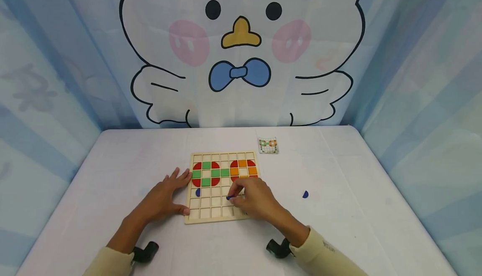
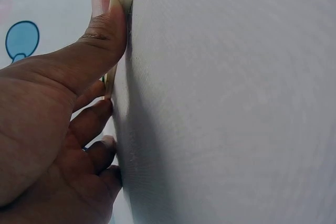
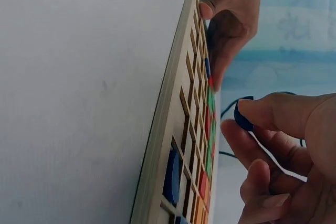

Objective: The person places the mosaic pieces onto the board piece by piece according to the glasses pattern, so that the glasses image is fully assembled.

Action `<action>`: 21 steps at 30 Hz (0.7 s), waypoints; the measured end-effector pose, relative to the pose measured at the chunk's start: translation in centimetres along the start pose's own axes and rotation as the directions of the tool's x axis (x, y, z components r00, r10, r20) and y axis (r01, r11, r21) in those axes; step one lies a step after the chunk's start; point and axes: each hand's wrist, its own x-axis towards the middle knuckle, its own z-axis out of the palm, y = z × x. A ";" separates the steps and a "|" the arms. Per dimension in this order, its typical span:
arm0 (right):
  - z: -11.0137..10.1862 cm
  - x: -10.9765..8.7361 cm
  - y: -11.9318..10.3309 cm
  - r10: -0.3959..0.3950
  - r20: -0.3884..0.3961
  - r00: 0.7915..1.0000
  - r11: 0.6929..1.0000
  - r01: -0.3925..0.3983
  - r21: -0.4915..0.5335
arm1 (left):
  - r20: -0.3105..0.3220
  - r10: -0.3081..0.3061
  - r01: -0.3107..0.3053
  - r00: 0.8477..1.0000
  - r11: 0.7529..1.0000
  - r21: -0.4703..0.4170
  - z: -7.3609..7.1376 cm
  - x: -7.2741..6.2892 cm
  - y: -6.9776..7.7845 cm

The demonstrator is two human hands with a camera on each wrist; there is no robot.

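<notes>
A wooden grid board (image 1: 205,213) lies on the white table, with red, green and orange tiles in its far rows. My left hand (image 1: 163,198) rests against its left edge, fingers spread and thumb on the rim near the front corner. Over the front half of the grid, my right hand (image 1: 256,198) pinches a small dark blue curved tile (image 3: 243,115) between thumb and fingertips; in the right wrist view it is held clear of the board. One blue tile (image 1: 198,192) sits in a left-side cell. Another blue tile (image 3: 171,177) lies near the board's front edge, mostly behind my right hand in the head view.
A loose blue tile (image 1: 305,194) lies on the table to the right of the board. Beyond the board's far right corner is a small pattern card (image 1: 268,145). Printed curtains (image 1: 241,100) stand behind the table and along both sides.
</notes>
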 end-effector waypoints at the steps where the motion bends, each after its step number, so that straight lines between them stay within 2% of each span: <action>1: 0.2 0.2 -0.2 -0.008 0.001 1.000 1.000 0.008 0.000 | 0.002 -0.002 0.002 1.000 1.000 -0.001 0.0 0.0 0.0; 11: 2.0 1.8 -1.5 -0.114 0.076 0.991 0.993 0.113 0.015 | 0.014 -0.008 0.008 1.000 1.000 0.002 -0.1 0.1 0.0; 21: 3.6 3.2 -2.7 -0.113 0.038 0.993 0.993 0.112 0.025 | 0.007 0.013 -0.013 1.000 1.000 -0.008 -0.2 0.0 0.0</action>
